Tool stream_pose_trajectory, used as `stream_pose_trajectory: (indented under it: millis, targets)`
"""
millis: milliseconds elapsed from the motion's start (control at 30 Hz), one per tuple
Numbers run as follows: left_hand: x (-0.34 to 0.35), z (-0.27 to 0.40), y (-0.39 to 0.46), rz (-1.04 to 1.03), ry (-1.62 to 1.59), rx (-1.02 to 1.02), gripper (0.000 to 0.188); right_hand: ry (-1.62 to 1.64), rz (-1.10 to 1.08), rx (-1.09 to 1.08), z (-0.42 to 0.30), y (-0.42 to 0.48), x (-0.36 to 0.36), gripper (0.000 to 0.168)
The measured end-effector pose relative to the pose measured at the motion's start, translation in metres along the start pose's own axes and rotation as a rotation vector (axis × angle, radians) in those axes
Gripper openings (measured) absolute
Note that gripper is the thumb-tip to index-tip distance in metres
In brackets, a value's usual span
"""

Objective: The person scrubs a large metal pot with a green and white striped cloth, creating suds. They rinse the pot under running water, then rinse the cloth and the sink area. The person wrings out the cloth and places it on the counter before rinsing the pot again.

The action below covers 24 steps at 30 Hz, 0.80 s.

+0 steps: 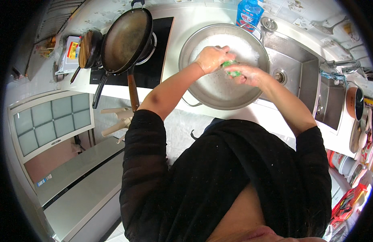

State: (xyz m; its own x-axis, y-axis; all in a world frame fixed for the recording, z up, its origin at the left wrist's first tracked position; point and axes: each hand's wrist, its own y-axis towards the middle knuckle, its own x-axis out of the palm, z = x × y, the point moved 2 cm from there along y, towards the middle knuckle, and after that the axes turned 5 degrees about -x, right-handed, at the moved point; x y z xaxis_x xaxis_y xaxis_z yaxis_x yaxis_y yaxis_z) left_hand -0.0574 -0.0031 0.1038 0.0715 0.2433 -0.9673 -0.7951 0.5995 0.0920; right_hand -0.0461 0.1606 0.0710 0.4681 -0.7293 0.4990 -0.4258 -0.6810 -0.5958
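A wide stainless steel basin point(189, 81) stands on the counter before me, holding white suds and cloudy water. Over its middle, both hands meet at a soapy green scouring pad point(228, 63). My left hand point(213, 59) comes in from the left, wet with foam, its fingers against the pad's upper part. From the right, my right hand point(248, 74) grips the lower part, fingers curled round it. The fingers partly cover the pad, and whether something else is between the hands cannot be made out.
A blue detergent bottle point(249, 15) stands behind the basin. To the right is a double steel sink point(290, 68) with a faucet point(340, 65). At the left, a large frying pan point(126, 40) rests on the black cooktop point(162, 45), its handles projecting past the counter edge.
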Motion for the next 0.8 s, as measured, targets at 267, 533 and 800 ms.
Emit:
stream_pose_trajectory:
  millis: [267, 533, 800]
  targets:
    - [0.033, 0.001, -0.02, -0.49, -1.615, -0.88, 0.023, -1.569, 0.364, -1.03, -0.047, -0.052, 0.008, 0.068]
    - [0.01, 0.04, -0.008, -0.768, -1.457, -0.637, 0.02, -2.12, 0.076, -1.033, -0.055, -0.029, 0.011, 0.026]
    - [0.025, 0.036, 0.008, -0.376, -0.107, -0.519, 0.035, -1.666, 0.384, -0.594, -0.017, -0.009, 0.005, 0.025]
